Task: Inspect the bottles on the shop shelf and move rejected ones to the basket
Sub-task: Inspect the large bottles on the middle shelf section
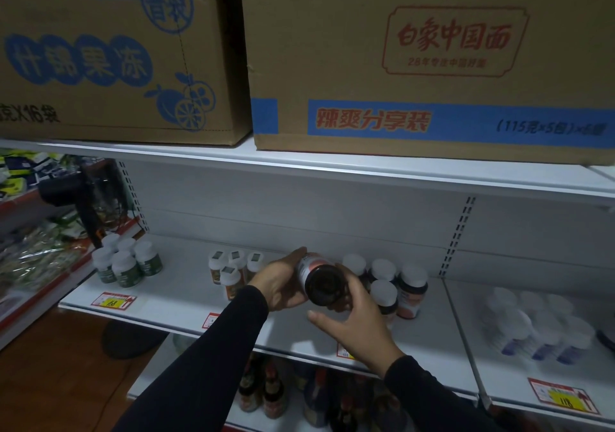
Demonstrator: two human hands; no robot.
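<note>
Dark brown glass, tipped on its side with the round base turned toward the camera: bottle (322,283) held above the middle of the white shelf (186,301), well forward of the back panel. White label with an orange-red patch wrapped round the body; cap end pointing away and hidden. Left hand (279,281) cupped under and behind the bottle, fingers curled round the label side. Right hand (352,315) at the base end, thumb and fingers gripping round the dark rim. Black sleeves on both arms. Just right of the hands, white-capped brown bottles (396,285) of the same orange label standing upright. Left of the hands, small orange-labelled bottles (233,270); near the shelf's left edge, green-labelled bottles (128,263). Toward the right end, blurred purple-labelled bottles (539,328). Yellow price tags (113,301) along the front edge. Overhead, two cardboard boxes (416,62) on the upper shelf.
</note>
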